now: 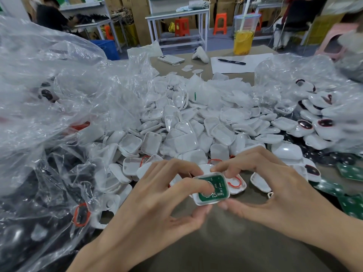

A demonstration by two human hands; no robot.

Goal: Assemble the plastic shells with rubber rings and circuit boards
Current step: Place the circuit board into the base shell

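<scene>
A plastic shell [202, 202], white and rounded, is held open side up just above the near middle of the tabletop [235, 242]. A green circuit board [213, 188] is seated inside it. The shell is pinched by both hands at once. By the left hand [157, 203] it is gripped with curled fingers: the index fingertip [205, 185] is pressed down on the board, and the thumb [202, 212] is set against the shell's near rim. By the right hand [275, 183] the far rim is caught under a bent index finger [218, 168], while its thumb [225, 205] is laid at the near rim, tip to tip with the left thumb. The remaining fingers of both hands are curled loosely above the shell.

Just behind the held shell, a second shell [242, 188] is seen lying on the tabletop with a red rubber ring [234, 182] inside it. Beyond, the middle of the tabletop is covered by a pile of white shells [186, 130]. Clear plastic bags [59, 95] are heaped along the left edge (another red ring shows through the film low on that side). Green circuit board panels [351, 205] are placed at the right edge. Near the far edge, a cup of yellow drink [243, 36], a phone [170, 59] and a pen [231, 61] on a paper sheet [255, 62] are set.
</scene>
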